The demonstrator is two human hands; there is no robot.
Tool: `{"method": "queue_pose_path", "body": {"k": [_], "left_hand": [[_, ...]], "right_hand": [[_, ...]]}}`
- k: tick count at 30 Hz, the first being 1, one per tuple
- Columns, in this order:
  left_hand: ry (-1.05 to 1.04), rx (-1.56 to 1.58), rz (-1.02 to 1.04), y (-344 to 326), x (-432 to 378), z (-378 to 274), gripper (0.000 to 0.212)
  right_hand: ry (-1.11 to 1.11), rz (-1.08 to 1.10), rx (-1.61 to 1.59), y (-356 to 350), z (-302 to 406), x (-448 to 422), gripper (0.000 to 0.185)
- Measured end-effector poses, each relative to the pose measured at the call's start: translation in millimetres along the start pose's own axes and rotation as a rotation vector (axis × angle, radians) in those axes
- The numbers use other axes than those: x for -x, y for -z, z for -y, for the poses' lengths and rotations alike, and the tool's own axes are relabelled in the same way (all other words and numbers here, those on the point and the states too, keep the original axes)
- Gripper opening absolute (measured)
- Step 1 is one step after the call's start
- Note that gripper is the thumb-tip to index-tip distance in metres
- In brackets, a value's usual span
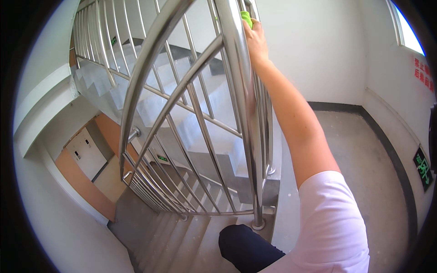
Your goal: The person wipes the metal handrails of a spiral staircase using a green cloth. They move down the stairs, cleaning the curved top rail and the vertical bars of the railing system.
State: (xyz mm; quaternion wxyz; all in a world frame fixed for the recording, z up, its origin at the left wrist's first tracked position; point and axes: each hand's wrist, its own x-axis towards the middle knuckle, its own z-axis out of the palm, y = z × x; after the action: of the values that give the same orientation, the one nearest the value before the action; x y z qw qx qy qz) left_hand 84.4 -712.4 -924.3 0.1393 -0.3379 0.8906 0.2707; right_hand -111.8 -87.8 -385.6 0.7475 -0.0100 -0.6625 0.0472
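Observation:
My right hand (257,42) reaches far up and forward, its fingers wrapped on a bright green cloth (245,18). It lies against the far side of a thick stainless-steel post (235,44) of the stair railing. Part of the cloth and the fingertips are hidden behind the steel. From this post a curved steel handrail (145,70) sweeps down to the left, with a thinner rail (182,83) below it and slim upright balusters (201,119). My left hand is out of view.
Concrete steps (196,235) descend at lower left beside my dark-clothed knee (244,245). Another concrete flight (208,92) rises behind the railing. A grey landing (351,143) lies to the right, edged by a wall with a green exit sign (422,169) and a window (408,27).

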Motion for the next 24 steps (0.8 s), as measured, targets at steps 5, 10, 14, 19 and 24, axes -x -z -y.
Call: {"method": "queue_pose_path", "body": {"k": [5, 10, 14, 19, 24], "left_hand": [[0.005, -0.073, -0.013, 10.5, 18.1, -27.9, 0.045], [-0.053, -0.237, -0.051, -1.2, -41.0, 24.8, 0.041], [-0.036, 0.034, -0.091, 0.4, 1.0, -12.8, 0.041], [-0.080, -0.042, -0.106, -1.5, -4.5, 0.1, 0.042], [-0.133, -0.129, -0.151, 0.3, -23.7, 46.7, 0.044]], "right_hand": [[0.014, 0.021, -0.086, 10.1, -13.9, 91.4, 0.038], [0.049, 0.034, -0.029, 13.9, -24.8, 205.4, 0.046], [-0.069, 0.216, 0.019, 39.7, -28.6, 311.9, 0.048], [-0.268, 0.618, 0.008, 90.0, -29.7, 439.8, 0.041], [-0.527, 0.967, -0.040, 115.8, -14.8, 460.1, 0.037]]}}
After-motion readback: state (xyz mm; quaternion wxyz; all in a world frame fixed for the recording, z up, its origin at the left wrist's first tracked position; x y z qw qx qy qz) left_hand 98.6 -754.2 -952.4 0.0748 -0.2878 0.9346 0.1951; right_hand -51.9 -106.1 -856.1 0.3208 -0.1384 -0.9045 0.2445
